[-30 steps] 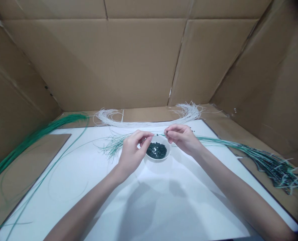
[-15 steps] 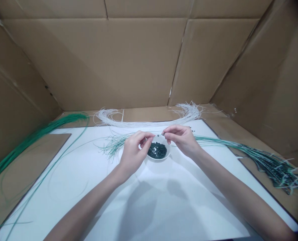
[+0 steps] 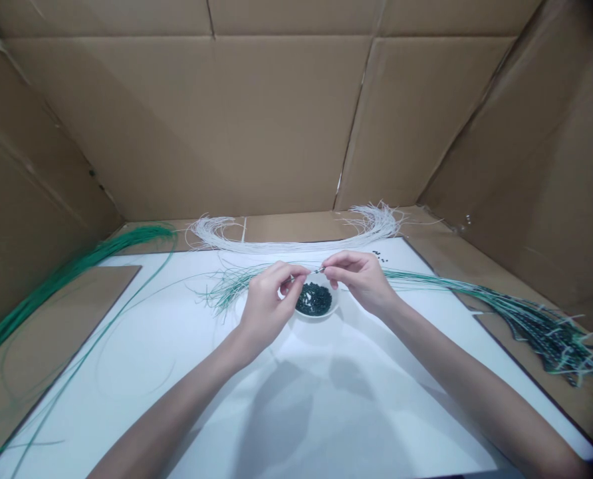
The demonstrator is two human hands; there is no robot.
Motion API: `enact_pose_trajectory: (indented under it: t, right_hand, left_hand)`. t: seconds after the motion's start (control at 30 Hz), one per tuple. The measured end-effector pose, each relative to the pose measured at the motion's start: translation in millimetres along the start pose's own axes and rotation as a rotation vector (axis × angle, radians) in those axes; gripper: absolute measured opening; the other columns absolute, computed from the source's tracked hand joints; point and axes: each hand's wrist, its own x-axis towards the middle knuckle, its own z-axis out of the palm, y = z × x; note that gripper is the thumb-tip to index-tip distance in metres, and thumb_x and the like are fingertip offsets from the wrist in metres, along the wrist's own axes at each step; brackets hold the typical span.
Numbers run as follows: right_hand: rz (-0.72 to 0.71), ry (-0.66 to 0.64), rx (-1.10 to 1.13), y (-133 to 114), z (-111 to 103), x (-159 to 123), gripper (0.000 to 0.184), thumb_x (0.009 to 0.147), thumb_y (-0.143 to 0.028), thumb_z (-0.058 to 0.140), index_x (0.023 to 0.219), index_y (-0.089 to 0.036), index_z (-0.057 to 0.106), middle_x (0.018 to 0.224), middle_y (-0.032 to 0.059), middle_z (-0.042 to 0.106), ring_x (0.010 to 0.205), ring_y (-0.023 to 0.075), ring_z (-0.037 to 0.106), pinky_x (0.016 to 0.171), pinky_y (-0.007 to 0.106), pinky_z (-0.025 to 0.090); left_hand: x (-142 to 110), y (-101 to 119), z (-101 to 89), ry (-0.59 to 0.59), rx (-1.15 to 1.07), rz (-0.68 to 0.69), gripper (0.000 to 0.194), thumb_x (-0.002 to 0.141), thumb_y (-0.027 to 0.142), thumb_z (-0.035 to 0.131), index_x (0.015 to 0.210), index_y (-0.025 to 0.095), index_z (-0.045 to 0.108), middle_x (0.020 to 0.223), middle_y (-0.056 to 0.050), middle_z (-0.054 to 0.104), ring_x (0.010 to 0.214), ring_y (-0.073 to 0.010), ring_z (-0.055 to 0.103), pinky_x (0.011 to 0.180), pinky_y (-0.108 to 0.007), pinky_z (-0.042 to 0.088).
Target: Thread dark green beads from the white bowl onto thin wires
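Observation:
My left hand (image 3: 270, 303) and my right hand (image 3: 362, 281) meet above a small white bowl (image 3: 335, 307), fingertips pinched. Between them a short stretch of beaded string (image 3: 317, 270) shows, pale with small dark beads on it. Each hand grips one side of it, and the fingers hide the rest. Small dark green beads (image 3: 312, 299) fill much of the bowl, with a bit of the white bottom showing through.
White strings (image 3: 296, 246) curve along the back. Green strings (image 3: 77, 266) lie at the left. Thin strands pass behind my hands to a beaded bundle (image 3: 540, 332) at the right. Loose dark beads (image 3: 380, 256) lie behind my right hand. Cardboard walls (image 3: 276, 120) enclose the white board (image 3: 177, 399).
My hands have come slightly closer together, and the right one has dipped a little. More of the scattered beads behind it now shows. The bowl and string bundles have stayed put.

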Motion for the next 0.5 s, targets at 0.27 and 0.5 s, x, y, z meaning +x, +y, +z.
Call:
enact_pose_trajectory:
  t: [0.27, 0.5]
  right_hand:
    - [-0.006, 0.004, 0.0, -2.3, 0.9, -0.3, 0.01, 0.056, -0.02, 0.075, 0.063, -0.018, 0.069, 0.065, 0.0006, 0.064, 0.048, 0.0072, 0.05, 0.043, 0.022, 0.043]
    - [-0.033, -0.008, -0.038, -2.4, 0.8, -0.5, 0.01, 0.057, -0.021, 0.074, 0.064, -0.019, 0.068, 0.066, 0.001, 0.064, 0.049, 0.0078, 0.051, 0.043, 0.022, 0.043]
  left_hand:
    - [0.7, 1.0, -0.6, -0.016, 0.01, 0.001, 0.016, 0.082, 0.018, 0.045, 0.081, 0.019, 0.061, 0.074, 0.0, 0.06, 0.06, -0.0095, 0.049, 0.06, -0.022, 0.039]
    - [0.8, 1.0, -0.7, -0.013, 0.023, 0.004, 0.015, 0.081, 0.017, 0.046, 0.08, 0.019, 0.062, 0.073, 0.0, 0.061, 0.061, -0.0098, 0.049, 0.06, -0.022, 0.04]
